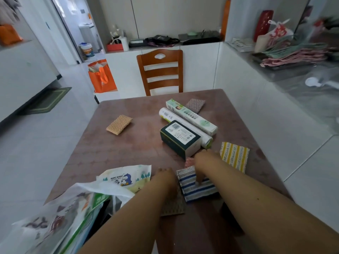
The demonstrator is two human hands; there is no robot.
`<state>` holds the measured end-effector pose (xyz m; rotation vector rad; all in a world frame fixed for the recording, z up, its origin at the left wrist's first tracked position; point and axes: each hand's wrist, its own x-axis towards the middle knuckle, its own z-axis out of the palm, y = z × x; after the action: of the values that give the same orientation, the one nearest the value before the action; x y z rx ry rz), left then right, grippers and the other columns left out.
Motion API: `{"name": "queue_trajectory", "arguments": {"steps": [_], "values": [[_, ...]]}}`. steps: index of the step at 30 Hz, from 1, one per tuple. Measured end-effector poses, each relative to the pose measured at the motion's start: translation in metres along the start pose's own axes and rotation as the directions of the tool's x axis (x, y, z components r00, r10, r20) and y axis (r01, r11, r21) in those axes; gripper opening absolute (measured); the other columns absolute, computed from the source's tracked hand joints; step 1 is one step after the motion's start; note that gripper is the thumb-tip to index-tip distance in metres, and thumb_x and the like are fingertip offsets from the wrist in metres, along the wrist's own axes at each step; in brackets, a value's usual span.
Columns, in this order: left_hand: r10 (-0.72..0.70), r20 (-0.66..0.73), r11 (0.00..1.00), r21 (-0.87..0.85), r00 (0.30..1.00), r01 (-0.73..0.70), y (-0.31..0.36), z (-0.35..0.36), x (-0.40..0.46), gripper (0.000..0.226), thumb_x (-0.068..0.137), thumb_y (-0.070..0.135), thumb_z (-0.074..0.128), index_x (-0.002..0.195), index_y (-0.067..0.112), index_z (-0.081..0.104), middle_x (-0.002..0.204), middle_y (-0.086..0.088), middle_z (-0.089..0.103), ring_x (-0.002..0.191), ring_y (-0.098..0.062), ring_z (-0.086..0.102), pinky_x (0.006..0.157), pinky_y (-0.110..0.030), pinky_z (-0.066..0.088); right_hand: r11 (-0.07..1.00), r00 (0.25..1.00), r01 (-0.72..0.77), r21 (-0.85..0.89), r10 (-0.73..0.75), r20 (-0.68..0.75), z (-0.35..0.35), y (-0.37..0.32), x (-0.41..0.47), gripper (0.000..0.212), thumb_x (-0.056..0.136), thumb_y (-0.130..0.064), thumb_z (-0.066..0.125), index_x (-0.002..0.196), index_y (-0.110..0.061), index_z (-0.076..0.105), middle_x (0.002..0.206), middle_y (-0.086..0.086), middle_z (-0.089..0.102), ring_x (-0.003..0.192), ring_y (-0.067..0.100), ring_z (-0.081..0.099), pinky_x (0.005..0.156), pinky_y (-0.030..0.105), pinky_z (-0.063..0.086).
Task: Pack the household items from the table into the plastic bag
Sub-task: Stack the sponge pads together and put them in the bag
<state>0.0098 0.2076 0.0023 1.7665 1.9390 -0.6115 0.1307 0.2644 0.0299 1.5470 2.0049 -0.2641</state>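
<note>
A white printed plastic bag [55, 217] lies open at the table's near left, with green-and-white packs inside. A baby wipes pack [126, 177] rests at its mouth. My right hand [205, 162] reaches down onto a blue-striped cloth [198, 187], fingers closed on its upper part; a pink cloth [189, 161] peeks out beneath the hand. My left hand [165, 178] rests curled by that cloth's left edge, above a grey-brown cloth [173, 206]. Farther out lie a dark green box [179, 139], a white roll [167, 113], a long white box [192, 116], a yellow-striped cloth [234, 155], an orange sponge [119, 124] and a grey scrub pad [195, 105].
The brown table [110, 153] has a wooden chair [161, 70] at its far side. An orange bag [101, 76] stands on the floor at the back left. A white counter [293, 74] with bags and hangers runs along the right.
</note>
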Motion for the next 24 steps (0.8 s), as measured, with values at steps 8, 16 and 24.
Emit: {"name": "queue_trajectory", "arguments": {"steps": [8, 16, 24], "values": [[0.018, -0.028, 0.997, -0.081, 0.999, -0.02, -0.016, -0.017, -0.001, 0.06, 0.08, 0.039, 0.069, 0.128, 0.006, 0.053, 0.132, -0.014, 0.056, 0.121, -0.031, 0.052, 0.103, -0.04, 0.042, 0.962, 0.999, -0.044, 0.269, 0.049, -0.01, -0.03, 0.031, -0.024, 0.074, 0.068, -0.043, 0.079, 0.127, -0.006, 0.054, 0.123, 0.01, 0.06, 0.107, 0.029, 0.061, 0.094, 0.039, 0.051], [0.004, -0.059, 0.579, -0.814, 0.998, -0.05, -0.057, -0.076, -0.037, 0.039, 0.093, 0.039, 0.052, 0.109, 0.004, 0.06, 0.112, -0.014, 0.065, 0.099, -0.028, 0.063, 0.09, -0.042, 0.053, 0.09, 0.953, 0.01, 0.996, -0.303, 0.018, -0.026, 0.061, -0.036, 0.077, 0.041, -0.031, 0.09, 0.107, -0.004, 0.063, 0.092, 0.013, 0.074, 0.084, 0.028, 0.07, 0.091, 0.047, 0.054], [0.163, 0.092, -0.498, -0.852, 0.982, 0.162, -0.045, -0.073, -0.065, 0.083, 0.078, 0.078, 0.04, 0.107, 0.002, 0.059, 0.108, -0.02, 0.067, 0.098, -0.036, 0.063, 0.079, -0.049, 0.053, -0.386, 0.955, -0.076, 0.919, -0.293, -0.044, 0.005, 0.023, -0.041, 0.038, 0.088, -0.03, 0.063, 0.117, -0.005, 0.061, 0.095, 0.013, 0.074, 0.079, 0.027, 0.072, 0.08, 0.044, 0.057]]}}
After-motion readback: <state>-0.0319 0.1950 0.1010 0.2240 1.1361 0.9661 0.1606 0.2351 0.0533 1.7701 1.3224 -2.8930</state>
